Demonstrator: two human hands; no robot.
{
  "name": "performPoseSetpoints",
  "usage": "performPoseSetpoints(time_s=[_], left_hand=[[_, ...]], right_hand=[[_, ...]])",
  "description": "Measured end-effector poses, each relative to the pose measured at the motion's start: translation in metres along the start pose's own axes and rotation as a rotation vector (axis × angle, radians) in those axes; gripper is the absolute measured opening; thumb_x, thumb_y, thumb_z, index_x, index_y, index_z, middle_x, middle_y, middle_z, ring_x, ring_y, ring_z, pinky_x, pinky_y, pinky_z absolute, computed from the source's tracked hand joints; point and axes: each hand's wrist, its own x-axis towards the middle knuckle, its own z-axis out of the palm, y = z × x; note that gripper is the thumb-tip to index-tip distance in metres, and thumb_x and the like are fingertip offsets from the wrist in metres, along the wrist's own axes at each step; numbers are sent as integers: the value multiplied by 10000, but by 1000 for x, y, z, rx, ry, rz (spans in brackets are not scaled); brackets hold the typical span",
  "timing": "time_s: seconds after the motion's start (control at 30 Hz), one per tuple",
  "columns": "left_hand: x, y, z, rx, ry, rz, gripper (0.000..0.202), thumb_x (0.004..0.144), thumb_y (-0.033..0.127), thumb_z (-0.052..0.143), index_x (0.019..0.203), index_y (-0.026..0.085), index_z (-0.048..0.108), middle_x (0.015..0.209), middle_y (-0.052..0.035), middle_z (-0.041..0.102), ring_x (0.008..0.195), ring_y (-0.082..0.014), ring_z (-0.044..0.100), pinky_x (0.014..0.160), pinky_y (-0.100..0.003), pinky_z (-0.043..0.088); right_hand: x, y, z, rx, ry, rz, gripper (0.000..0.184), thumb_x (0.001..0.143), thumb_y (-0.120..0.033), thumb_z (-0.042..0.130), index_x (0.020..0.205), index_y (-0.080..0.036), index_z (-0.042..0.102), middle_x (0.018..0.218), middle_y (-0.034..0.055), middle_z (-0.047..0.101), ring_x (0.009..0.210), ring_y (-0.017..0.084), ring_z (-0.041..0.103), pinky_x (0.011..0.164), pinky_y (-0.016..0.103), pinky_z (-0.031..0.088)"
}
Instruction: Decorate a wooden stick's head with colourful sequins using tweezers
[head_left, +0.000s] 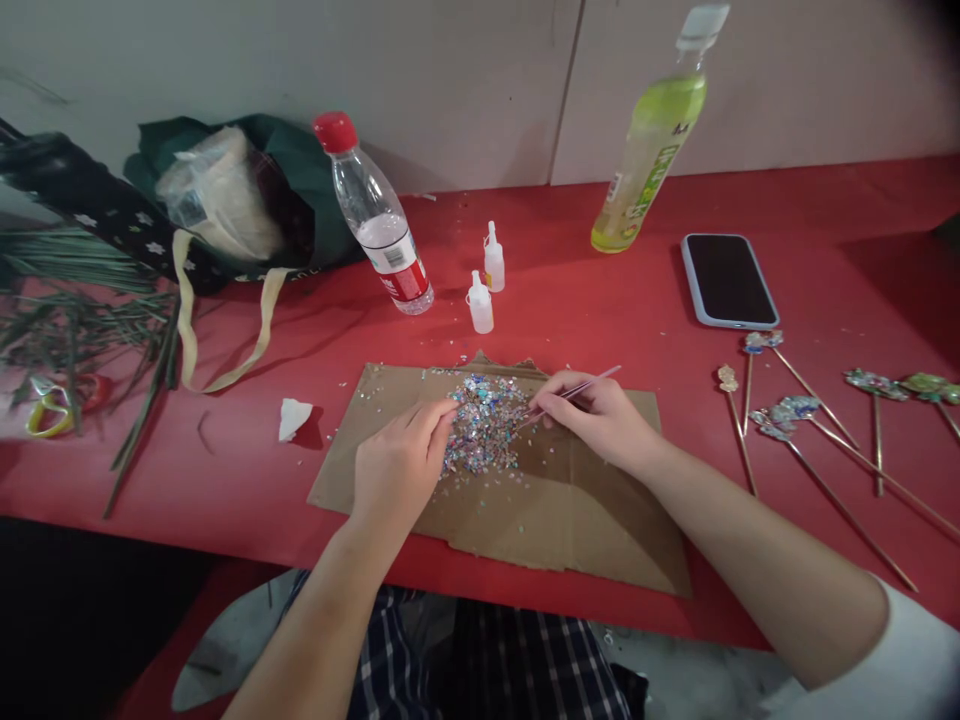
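Note:
A pile of shiny, multicoloured sequins [487, 425] lies on a flat piece of brown cardboard [600, 525]. At the pile's left edge is my left hand [397, 460], its thumb and fingers pinched together. Whatever they hold, if anything, is too small or hidden to make out. On the opposite side, my right hand [589, 410] is closed around a thin pinkish stick [596, 381], which slants down toward the sequins. Two small white squeeze bottles [481, 305] with narrow tips stand just behind the cardboard.
Behind stand a red-capped bottle [386, 235] and a green drink bottle [652, 155]. A phone [729, 280] and several decorated hair sticks [832, 485] lie right. Left are a dark bag [319, 205], scissors [56, 408], green stems [105, 320] and a white scrap [294, 419].

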Motion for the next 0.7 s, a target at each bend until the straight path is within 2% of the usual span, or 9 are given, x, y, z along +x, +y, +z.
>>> performPoseSetpoints(time_s=[0.7], left_hand=[[-2,3,0,59,-31,0,205,941,272,477,1046,269,653,906,16,748,726,-152,690,532,-263,414]], right_hand=[[-3,3,0,3,27,-80,226,851,-374,549,760,-191,643,699,23,650,606,117,564,546,255,417]])
